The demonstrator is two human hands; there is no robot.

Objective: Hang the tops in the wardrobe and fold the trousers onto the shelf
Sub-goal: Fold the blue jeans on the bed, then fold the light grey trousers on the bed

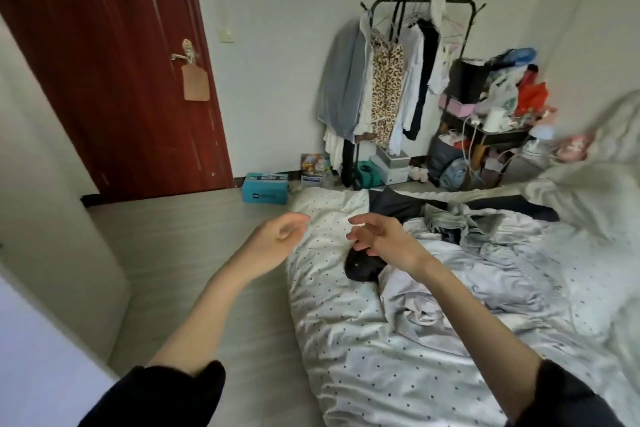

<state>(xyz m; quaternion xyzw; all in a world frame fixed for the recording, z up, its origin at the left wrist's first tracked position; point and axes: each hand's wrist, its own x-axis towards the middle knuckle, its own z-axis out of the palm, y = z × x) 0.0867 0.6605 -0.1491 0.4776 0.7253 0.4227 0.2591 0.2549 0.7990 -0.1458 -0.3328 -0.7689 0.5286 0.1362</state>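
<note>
Both my arms reach forward over the near corner of the bed [381, 357]. My left hand [277, 236] hovers above the bed's edge with loosely curled fingers and holds nothing. My right hand [377, 236] is beside it, fingers relaxed and empty, above a small black garment [363, 267] lying on the dotted duvet. A pale grey-blue crumpled garment [460, 253] lies spread to the right of it. Dark trousers-like cloth [398, 204] lies at the far end of the bed. A black clothes rack [415, 3] with several hung tops stands against the far wall.
A dark red door [114, 73] stands at the left. A teal box [265, 187] and other boxes sit on the floor near the rack. A cluttered side table [491, 128] stands right of the rack. A white panel [52, 288] borders the grey floor at left.
</note>
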